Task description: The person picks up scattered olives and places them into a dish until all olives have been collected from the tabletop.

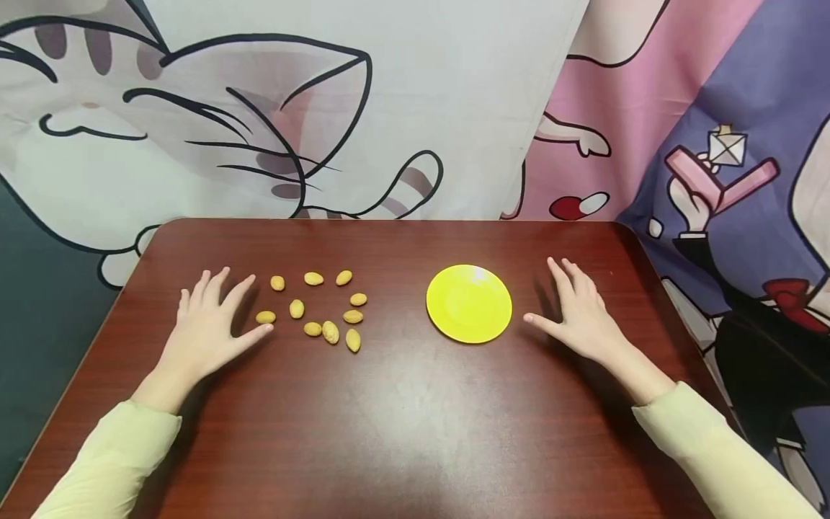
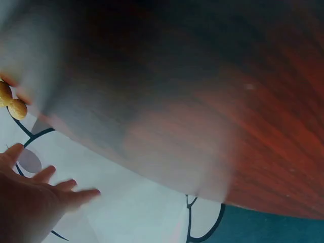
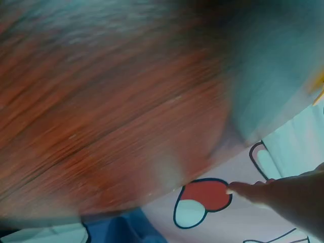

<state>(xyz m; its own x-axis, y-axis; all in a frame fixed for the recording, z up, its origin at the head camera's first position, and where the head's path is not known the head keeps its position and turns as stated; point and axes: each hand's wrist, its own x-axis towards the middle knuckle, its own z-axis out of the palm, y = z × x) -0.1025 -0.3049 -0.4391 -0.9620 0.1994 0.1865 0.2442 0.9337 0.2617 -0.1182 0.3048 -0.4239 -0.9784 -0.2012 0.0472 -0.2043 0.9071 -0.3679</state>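
Note:
Several small yellow oval pieces [image 1: 331,332], like nuts or little fruits, lie loosely scattered left of the middle of the table. My left hand [image 1: 204,326] is beside them with fingers spread and holds nothing; one piece [image 1: 265,317] is close to its thumb. To the right is a round, shiny yellow plate [image 1: 469,303] with nothing on it. Just right of the plate, my right hand [image 1: 579,317] has its fingers extended and its thumb pointing at the rim. In the left wrist view, part of the left hand [image 2: 35,202] shows; the right wrist view catches the right hand [image 3: 291,197].
The brown wood-grain table [image 1: 402,425] has rounded far corners and reflects light. Behind it hangs a white cloth [image 1: 454,108] with a cartoon cat. A pink and purple cartoon cloth [image 1: 648,94] hangs on the right.

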